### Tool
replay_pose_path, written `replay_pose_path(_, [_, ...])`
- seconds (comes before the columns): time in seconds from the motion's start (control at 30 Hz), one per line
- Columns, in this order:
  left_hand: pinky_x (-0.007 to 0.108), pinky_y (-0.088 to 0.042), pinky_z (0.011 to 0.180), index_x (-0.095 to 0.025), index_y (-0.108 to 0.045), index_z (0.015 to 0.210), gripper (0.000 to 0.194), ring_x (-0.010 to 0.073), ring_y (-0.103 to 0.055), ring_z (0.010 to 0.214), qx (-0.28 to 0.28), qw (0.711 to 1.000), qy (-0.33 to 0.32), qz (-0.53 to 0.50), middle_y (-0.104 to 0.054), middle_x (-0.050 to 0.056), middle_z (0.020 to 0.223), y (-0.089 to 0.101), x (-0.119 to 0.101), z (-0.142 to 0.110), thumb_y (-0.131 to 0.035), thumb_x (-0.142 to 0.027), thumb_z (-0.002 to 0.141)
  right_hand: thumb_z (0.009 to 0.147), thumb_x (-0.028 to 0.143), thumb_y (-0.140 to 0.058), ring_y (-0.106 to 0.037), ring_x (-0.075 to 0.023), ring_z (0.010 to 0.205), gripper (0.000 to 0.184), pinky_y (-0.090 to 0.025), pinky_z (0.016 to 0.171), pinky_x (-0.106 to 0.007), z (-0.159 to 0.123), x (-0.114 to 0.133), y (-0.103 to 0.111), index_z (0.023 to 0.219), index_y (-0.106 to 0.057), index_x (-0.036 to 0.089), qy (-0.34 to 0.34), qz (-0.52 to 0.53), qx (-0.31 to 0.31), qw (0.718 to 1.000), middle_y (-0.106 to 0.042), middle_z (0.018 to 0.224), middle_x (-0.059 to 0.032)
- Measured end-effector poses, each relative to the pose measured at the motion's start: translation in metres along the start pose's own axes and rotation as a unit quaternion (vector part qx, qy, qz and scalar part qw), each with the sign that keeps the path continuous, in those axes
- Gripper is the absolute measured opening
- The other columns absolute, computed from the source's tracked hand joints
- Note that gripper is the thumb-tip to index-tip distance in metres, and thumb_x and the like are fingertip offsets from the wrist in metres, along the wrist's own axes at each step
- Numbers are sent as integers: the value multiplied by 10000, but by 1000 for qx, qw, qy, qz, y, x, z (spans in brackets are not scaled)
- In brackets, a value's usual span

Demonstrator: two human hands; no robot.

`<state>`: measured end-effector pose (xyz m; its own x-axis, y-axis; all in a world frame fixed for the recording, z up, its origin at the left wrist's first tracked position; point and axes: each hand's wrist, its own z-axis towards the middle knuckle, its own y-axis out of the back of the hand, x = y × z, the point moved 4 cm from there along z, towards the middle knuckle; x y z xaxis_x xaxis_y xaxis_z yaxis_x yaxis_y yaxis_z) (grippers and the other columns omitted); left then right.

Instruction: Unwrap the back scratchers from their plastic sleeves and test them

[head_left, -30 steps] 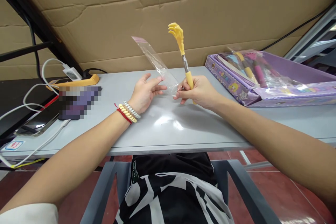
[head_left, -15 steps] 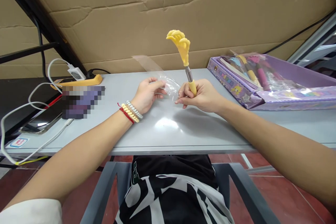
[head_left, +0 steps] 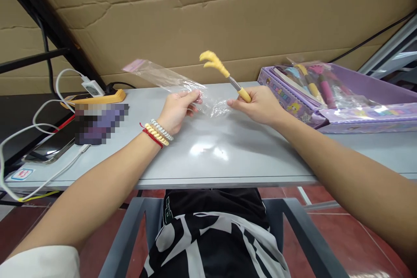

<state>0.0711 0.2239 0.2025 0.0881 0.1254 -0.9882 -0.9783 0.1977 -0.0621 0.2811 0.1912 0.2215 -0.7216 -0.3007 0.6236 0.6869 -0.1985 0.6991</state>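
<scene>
A yellow back scratcher (head_left: 233, 81) with a claw-shaped head and a silver telescopic shaft is gripped in my right hand (head_left: 260, 103). Its claw points up and to the left, and the rest of its handle is hidden by the hand. My left hand (head_left: 181, 108) pinches a long clear plastic bag (head_left: 166, 77) between thumb and fingers. The bag's pinkish end sticks out to the upper left. Its other end reaches the fingertips of my right hand, above the table.
On the right of the grey table (head_left: 182, 160) lies a purple display box (head_left: 368, 119) with several wrapped back scratchers (head_left: 325, 89). To the left are a phone (head_left: 52, 145), a pixelated object (head_left: 100, 124), a yellow power strip (head_left: 110, 97) and white cables (head_left: 61, 173). Cardboard (head_left: 163, 21) stands behind.
The back scratcher has tilted from nearly upright to leaning left. My right hand has moved slightly right and up; the bag now lies stretched out more to the left.
</scene>
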Motion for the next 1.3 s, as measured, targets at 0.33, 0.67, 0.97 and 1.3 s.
replay_pose_path(0.33, [202, -372, 441, -176, -621, 687, 274, 69, -506, 477, -71, 996, -23, 37, -633, 5, 649, 12, -7, 5, -748, -411, 750, 790, 521, -593, -314, -103, 490, 475, -231, 529, -293, 8, -13, 13, 495, -412, 195, 18, -234, 118, 965, -342, 459, 24])
replay_pose_path(0.67, [208, -313, 375, -191, -564, 592, 271, 70, -472, 443, -164, 984, -42, 55, -615, 11, 640, 22, -4, 12, -714, -349, 754, 763, 572, -619, -367, -132, 557, 469, -227, 560, -311, 6, -17, 16, 540, -464, 189, -15, -259, 138, 956, -382, 497, -2])
replay_pose_path(0.97, [256, -423, 505, -221, -550, 670, 200, 109, -531, 575, -171, 984, -36, 42, -621, 2, 717, 21, -9, 8, -628, -343, 808, 802, 510, -672, -365, -135, 573, 463, -263, 592, -327, 8, -22, 20, 525, -463, 204, -40, -232, 79, 969, -319, 480, 2])
replay_pose_path(1.3, [390, -560, 724, -277, -489, 733, 193, 222, -668, 799, -119, 993, 22, 12, -687, 8, 746, 18, 1, 12, -631, -396, 788, 812, 483, -659, -417, -147, 596, 424, -286, 612, -342, 6, -14, 10, 550, -482, 200, -23, -222, 74, 972, -389, 505, -9])
